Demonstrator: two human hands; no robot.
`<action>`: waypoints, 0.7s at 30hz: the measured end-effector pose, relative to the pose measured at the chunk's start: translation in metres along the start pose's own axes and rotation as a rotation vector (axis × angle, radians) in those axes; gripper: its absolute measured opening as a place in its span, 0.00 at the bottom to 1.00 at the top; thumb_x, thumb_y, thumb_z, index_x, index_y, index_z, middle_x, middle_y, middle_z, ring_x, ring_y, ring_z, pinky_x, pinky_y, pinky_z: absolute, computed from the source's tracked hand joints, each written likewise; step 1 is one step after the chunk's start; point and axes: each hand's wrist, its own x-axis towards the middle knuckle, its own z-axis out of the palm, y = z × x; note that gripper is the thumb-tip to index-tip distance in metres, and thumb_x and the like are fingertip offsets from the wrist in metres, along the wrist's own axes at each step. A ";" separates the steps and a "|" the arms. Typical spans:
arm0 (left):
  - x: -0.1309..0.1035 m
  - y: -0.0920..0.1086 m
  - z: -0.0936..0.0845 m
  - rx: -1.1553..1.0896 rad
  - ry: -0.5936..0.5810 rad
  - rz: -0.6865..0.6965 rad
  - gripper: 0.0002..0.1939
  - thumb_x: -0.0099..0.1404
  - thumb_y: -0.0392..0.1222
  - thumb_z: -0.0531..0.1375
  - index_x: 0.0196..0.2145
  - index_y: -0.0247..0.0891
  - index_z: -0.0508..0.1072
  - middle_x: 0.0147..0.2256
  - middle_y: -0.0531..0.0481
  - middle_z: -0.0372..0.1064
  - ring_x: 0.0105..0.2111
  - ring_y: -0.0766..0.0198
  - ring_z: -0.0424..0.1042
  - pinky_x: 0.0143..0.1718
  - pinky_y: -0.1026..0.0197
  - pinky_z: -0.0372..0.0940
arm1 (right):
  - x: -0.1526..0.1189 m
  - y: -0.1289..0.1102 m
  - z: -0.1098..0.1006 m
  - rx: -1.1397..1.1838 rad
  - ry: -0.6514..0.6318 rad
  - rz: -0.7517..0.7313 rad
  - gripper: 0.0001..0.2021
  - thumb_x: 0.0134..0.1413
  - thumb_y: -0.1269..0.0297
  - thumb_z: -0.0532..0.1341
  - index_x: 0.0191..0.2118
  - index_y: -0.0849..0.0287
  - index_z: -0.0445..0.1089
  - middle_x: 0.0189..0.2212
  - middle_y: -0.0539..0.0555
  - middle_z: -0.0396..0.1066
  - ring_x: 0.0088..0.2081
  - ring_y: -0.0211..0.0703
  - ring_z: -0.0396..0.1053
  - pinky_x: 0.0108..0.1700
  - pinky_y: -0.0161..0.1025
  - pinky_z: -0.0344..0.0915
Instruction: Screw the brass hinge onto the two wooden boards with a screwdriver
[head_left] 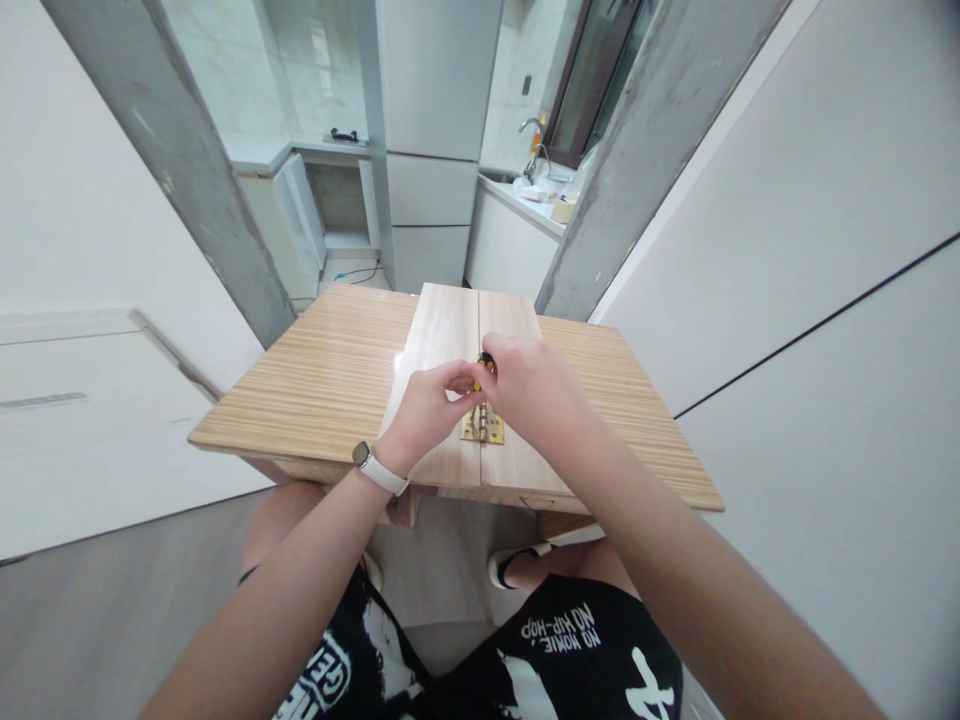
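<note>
Right hand (525, 385) clenches the light, stiff screwdriver (484, 362) above the hinge (482, 426); left hand (427, 405) pinches its shaft; handle seems best.

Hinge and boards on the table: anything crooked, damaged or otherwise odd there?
Nothing stands out. The brass hinge sits squarely across the seam of the two boards, which lie flush on the table. Both hands hold a screwdriver above it; its tip is hidden.

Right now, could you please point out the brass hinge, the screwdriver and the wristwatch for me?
brass hinge (484, 428), head view, on its visible lower plate.
screwdriver (485, 359), head view, on the black-and-yellow handle between the hands.
wristwatch (363, 454), head view, on its face.
</note>
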 end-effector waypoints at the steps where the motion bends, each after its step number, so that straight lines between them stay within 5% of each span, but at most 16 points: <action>1: 0.000 -0.001 0.001 0.018 0.018 -0.013 0.01 0.64 0.37 0.65 0.34 0.39 0.76 0.35 0.50 0.79 0.37 0.60 0.78 0.44 0.57 0.73 | 0.001 0.000 0.001 0.007 -0.010 -0.012 0.08 0.69 0.66 0.59 0.37 0.60 0.72 0.33 0.58 0.77 0.33 0.45 0.69 0.34 0.42 0.52; 5: 0.002 -0.003 -0.004 0.016 -0.037 -0.036 0.04 0.65 0.40 0.66 0.37 0.39 0.75 0.36 0.48 0.79 0.38 0.58 0.79 0.43 0.56 0.74 | 0.005 0.006 0.002 0.084 -0.067 -0.088 0.06 0.66 0.71 0.59 0.36 0.59 0.71 0.35 0.56 0.75 0.35 0.44 0.69 0.35 0.41 0.54; 12: 0.007 -0.009 -0.014 -0.226 -0.240 0.011 0.17 0.70 0.37 0.61 0.55 0.40 0.73 0.52 0.42 0.77 0.56 0.53 0.77 0.58 0.49 0.73 | 0.007 0.018 -0.006 0.184 -0.136 -0.249 0.10 0.57 0.80 0.58 0.36 0.58 0.71 0.33 0.53 0.73 0.36 0.42 0.67 0.38 0.39 0.55; 18: 0.007 -0.015 -0.011 -0.166 -0.222 0.028 0.11 0.68 0.37 0.64 0.49 0.38 0.75 0.45 0.43 0.79 0.47 0.55 0.80 0.52 0.52 0.76 | 0.003 0.020 -0.012 0.288 -0.166 -0.293 0.12 0.54 0.83 0.57 0.35 0.58 0.71 0.33 0.53 0.73 0.38 0.42 0.67 0.40 0.38 0.58; 21: 0.007 -0.013 -0.011 -0.160 -0.203 0.025 0.11 0.69 0.39 0.64 0.48 0.38 0.76 0.44 0.44 0.79 0.46 0.56 0.80 0.52 0.53 0.75 | -0.001 0.024 -0.013 0.382 -0.171 -0.257 0.13 0.59 0.80 0.58 0.44 0.58 0.73 0.41 0.55 0.76 0.42 0.43 0.70 0.43 0.39 0.61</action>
